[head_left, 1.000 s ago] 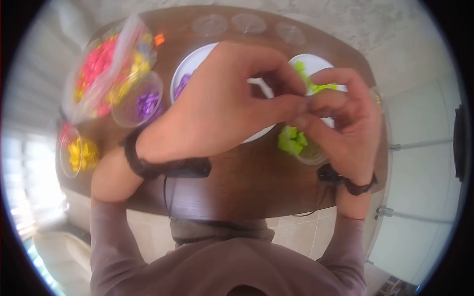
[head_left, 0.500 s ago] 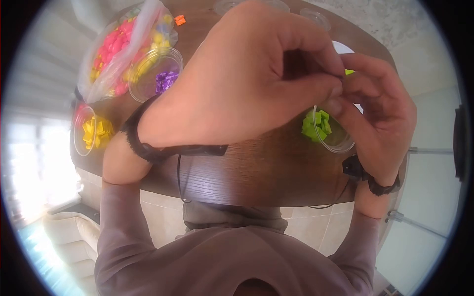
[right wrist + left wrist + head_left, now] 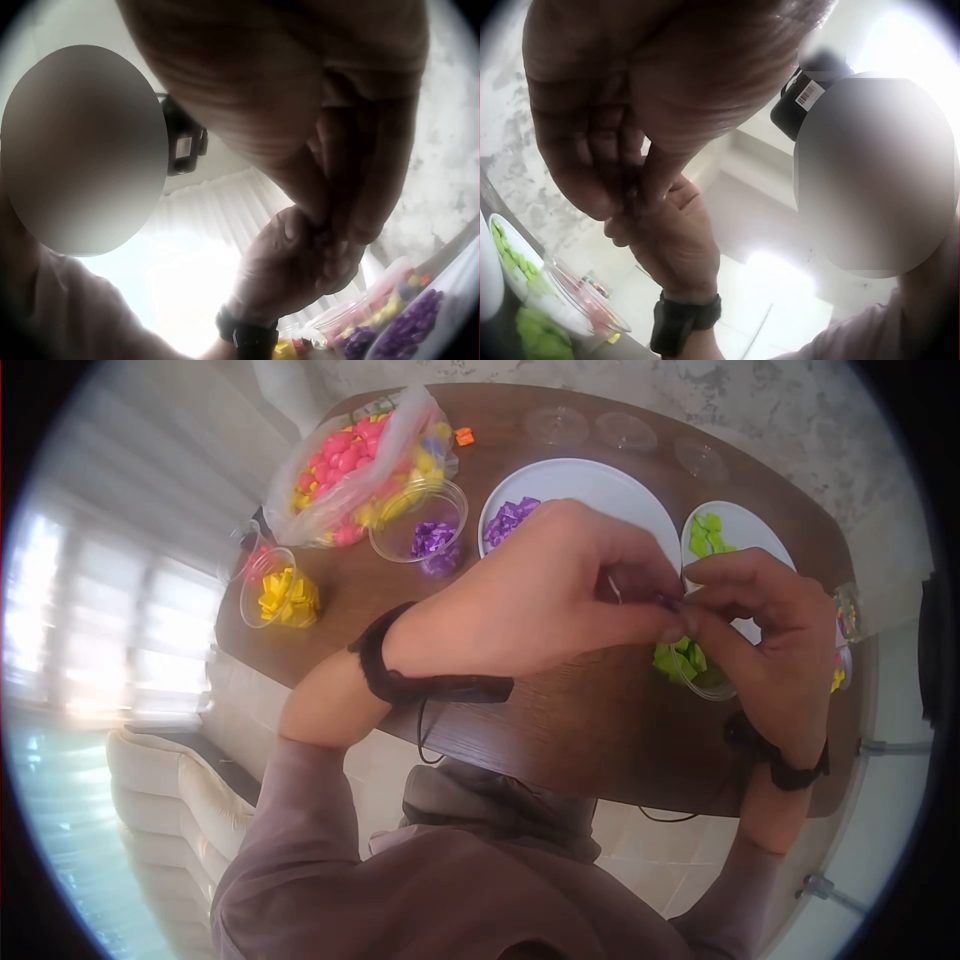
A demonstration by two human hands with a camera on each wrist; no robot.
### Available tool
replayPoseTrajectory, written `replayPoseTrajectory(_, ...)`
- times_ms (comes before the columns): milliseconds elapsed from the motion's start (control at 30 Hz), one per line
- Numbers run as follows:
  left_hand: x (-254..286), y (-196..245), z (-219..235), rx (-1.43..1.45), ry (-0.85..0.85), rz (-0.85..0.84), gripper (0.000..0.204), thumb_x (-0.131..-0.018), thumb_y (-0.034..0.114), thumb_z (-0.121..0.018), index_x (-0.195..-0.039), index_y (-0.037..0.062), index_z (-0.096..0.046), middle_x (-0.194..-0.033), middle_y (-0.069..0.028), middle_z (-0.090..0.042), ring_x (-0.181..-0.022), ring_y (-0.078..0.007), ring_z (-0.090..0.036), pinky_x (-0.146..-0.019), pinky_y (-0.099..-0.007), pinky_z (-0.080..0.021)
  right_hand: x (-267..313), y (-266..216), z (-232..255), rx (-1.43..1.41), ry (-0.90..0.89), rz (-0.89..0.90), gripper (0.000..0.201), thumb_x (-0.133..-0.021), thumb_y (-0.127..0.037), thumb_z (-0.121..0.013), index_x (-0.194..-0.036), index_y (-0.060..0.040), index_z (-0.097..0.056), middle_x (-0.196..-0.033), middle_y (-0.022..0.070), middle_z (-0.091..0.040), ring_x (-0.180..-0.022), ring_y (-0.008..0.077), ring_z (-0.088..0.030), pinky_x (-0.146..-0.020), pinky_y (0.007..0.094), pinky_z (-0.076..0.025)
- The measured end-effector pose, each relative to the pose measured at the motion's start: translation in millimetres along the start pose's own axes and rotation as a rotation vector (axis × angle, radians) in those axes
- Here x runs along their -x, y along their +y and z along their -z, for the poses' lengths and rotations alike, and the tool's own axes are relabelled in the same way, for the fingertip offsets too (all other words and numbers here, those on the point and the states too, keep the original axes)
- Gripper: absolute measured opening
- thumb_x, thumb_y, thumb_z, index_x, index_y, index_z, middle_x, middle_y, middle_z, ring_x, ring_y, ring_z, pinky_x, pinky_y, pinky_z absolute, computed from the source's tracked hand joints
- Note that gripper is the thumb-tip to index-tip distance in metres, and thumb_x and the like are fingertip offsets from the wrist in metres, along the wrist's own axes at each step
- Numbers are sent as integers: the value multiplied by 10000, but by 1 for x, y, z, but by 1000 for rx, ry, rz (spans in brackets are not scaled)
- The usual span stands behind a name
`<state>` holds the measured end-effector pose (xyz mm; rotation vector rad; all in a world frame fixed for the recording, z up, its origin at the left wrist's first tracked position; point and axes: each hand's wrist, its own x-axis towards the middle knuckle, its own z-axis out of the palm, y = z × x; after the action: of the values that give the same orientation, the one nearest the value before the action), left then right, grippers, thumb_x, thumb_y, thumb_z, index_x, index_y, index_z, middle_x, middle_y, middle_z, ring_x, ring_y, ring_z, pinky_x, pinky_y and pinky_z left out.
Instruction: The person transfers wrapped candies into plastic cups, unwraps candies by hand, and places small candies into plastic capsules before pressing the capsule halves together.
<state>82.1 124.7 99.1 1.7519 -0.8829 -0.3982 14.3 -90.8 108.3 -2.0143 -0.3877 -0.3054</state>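
Observation:
Both hands meet fingertip to fingertip above the right half of the table in the head view. The left hand (image 3: 545,595) pinches a small dark purple piece (image 3: 668,603) between thumb and fingers. From the other side, the right hand (image 3: 770,635) pinches at the same piece with thumb and forefinger. Most of the piece is hidden by the fingertips. Below and behind the hands lie a white plate (image 3: 610,485) with purple pieces (image 3: 508,520), a white plate with light green pieces (image 3: 708,535), and a clear cup of green folded pieces (image 3: 680,660).
At the table's left stand a plastic bag (image 3: 345,470) of pink and yellow pieces, a clear cup with purple wrappers (image 3: 433,540) and a cup of yellow pieces (image 3: 288,598). Clear lids (image 3: 556,426) lie along the far edge, near an orange piece (image 3: 464,436).
The head view has swung, showing more of the plates and table. Both hands stay together at the fingertips; a purple bit now shows between them.

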Motion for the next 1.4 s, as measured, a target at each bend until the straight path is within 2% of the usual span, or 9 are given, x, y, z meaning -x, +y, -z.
replayPoseTrajectory(300,78,-20,8,-447,240,-93,133,-825,50,-823,-935,5,-761,-771,-107,-716,-678,-167,-680,-631,-281,-527,27,11,-66,123,-276,235,324,-879,-84,-706,-1173,16,-616,-869,165,-686,-762,349,-692,-662,418,-554)
replayPoseTrajectory(433,92,-30,40,-726,723,-41,136,-829,13,-819,-962,3,-788,-891,-59,-773,-778,-101,-706,-685,-249,-532,61,25,-112,-26,-424,343,397,-905,-109,-679,-1246,35,-536,-856,184,-648,-760,376,-668,-659,467,-541)
replayPoseTrajectory(533,86,-34,58,-900,909,-113,154,-834,16,-812,-987,19,-797,-935,-87,-778,-826,-153,-729,-733,-277,-552,69,27,-121,-119,-568,334,358,-912,-104,-662,-1223,31,-547,-826,189,-652,-739,387,-666,-677,475,-545)
replayPoseTrajectory(667,77,-57,75,-1280,714,-103,154,-825,57,-800,-978,39,-791,-1025,-116,-738,-943,-300,-677,-825,-409,-549,66,43,-124,-327,-667,95,253,-902,-93,-654,-1120,31,-619,-795,190,-697,-718,362,-689,-695,457,-551)
replayPoseTrajectory(900,64,-56,35,-1210,544,-318,181,-767,6,-822,-936,24,-761,-1000,-73,-738,-953,-259,-689,-835,-381,-556,56,56,-125,-484,-657,-83,180,-876,-95,-689,-997,36,-660,-787,177,-715,-724,346,-705,-669,415,-541)
replayPoseTrajectory(967,52,-58,27,-1149,461,-304,175,-778,-1,-803,-944,16,-753,-992,-85,-733,-941,-272,-687,-825,-385,-556,57,59,-126,-474,-679,-15,212,-917,-103,-698,-1081,30,-678,-779,150,-716,-651,233,-693,-644,343,-531)
replayPoseTrajectory(1033,39,-62,20,-1085,375,-299,169,-789,-8,-785,-952,8,-744,-984,-97,-727,-929,-284,-685,-814,-389,-556,56,57,-125,-487,-677,-25,199,-898,-101,-692,-1041,34,-672,-771,165,-712,-671,285,-698,-650,374,-535)
replayPoseTrajectory(1267,4,-74,14,-1235,228,25,224,-827,-60,-606,-1028,-52,-703,-967,-206,-693,-921,-382,-669,-820,-458,-542,54,57,-122,-496,-697,-32,181,-877,-96,-676,-991,44,-667,-762,184,-709,-697,336,-708,-658,402,-540)
replayPoseTrajectory(1400,11,-83,4,-1303,192,70,121,-765,-67,-587,-866,-41,-648,-904,-216,-665,-911,-385,-651,-757,-464,-555,53,58,-122,-504,-701,-27,181,-871,-86,-666,-989,52,-669,-768,187,-713,-704,338,-711,-663,402,-543)
